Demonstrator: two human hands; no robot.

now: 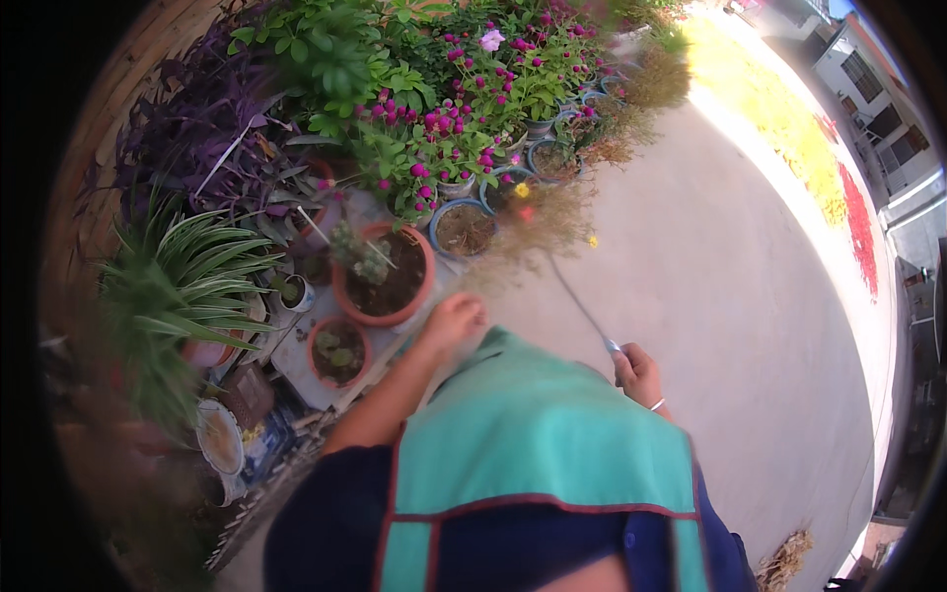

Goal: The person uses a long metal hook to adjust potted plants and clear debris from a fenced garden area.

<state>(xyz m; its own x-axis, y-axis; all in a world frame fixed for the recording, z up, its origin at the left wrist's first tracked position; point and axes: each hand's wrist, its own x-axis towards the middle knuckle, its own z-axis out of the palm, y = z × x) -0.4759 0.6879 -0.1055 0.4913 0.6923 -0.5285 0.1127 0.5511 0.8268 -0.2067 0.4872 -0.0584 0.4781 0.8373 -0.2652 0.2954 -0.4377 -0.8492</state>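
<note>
My left hand (457,320) is closed at the lower end of a wispy, brownish bunch of dry flower stems (538,235), which fans up and to the right. A few small yellow and red blooms show in it, blurred. My right hand (639,376), with a white bangle at the wrist, is wrapped round the handle of a sickle (584,308). Its thin, dark, curved blade points up and left, and its tip reaches the stems' lower edge. Just left of my left hand stands a terracotta pot (418,306) holding a small cactus (360,255).
A smaller terracotta pot (357,383) and a spider plant (187,281) are at the left. Blue-rimmed pots (441,212) line the bed beneath magenta flowers (444,122). Concrete floor (750,296) spreads to the right. Yellow (789,109) and red (858,227) heaps lie in the sun.
</note>
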